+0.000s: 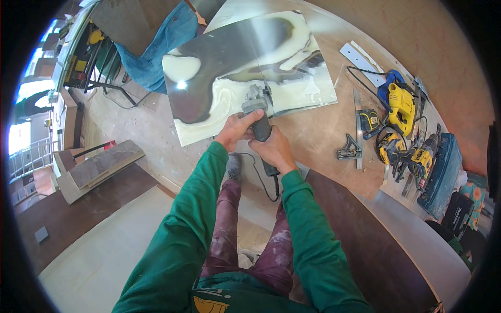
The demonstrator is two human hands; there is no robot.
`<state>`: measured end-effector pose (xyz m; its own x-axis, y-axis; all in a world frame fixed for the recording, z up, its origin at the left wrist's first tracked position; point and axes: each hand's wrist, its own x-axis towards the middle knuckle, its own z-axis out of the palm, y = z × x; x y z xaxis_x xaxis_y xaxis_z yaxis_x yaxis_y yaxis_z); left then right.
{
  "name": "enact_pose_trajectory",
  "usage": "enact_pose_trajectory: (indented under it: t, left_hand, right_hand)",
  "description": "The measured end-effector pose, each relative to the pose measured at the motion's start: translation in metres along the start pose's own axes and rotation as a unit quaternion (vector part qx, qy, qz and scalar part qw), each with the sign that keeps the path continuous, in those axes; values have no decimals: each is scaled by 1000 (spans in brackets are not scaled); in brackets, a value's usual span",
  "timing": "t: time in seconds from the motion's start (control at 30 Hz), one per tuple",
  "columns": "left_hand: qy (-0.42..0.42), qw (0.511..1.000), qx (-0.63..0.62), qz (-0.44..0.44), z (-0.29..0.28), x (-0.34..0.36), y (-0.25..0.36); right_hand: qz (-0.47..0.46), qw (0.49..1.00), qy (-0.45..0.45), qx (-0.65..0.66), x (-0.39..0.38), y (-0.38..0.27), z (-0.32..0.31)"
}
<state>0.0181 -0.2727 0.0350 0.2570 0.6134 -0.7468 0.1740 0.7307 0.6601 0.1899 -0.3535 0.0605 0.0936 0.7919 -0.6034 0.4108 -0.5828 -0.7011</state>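
An angle grinder (260, 127) is held in both my hands, its head and disc lying over the near part of a glossy slab (201, 60) with dark and cream swirls. My left hand (235, 130) is closed on the left side of the grinder's body, close behind its head. Wrapped round the rear of the body is my right hand (274, 150). A black power cord (276, 188) hangs from the grinder's back end. A thin straight line runs across the slab from the disc toward the far edge. Whether the disc touches the slab, I cannot tell.
To the right lie a metal ruler (358, 130), a black square (349, 148), a tape measure (369, 121), a yellow power tool (402, 109), a drill (421, 159) and a teal case (441, 175). A blue cloth (163, 49) hangs at far left, above a board offcut (102, 167).
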Motion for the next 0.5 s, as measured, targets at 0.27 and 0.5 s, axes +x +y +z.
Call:
enact_pose_trajectory:
  t: [0.27,0.5]
  left_hand:
    - [4,1000,8,1,6,-7,-1]
    - [6,1000,7,-7,12,-19,-12]
  right_hand:
    - [-9,1000,10,15,-7,3,-1]
    - [-33,999,30,9,-19,20,5]
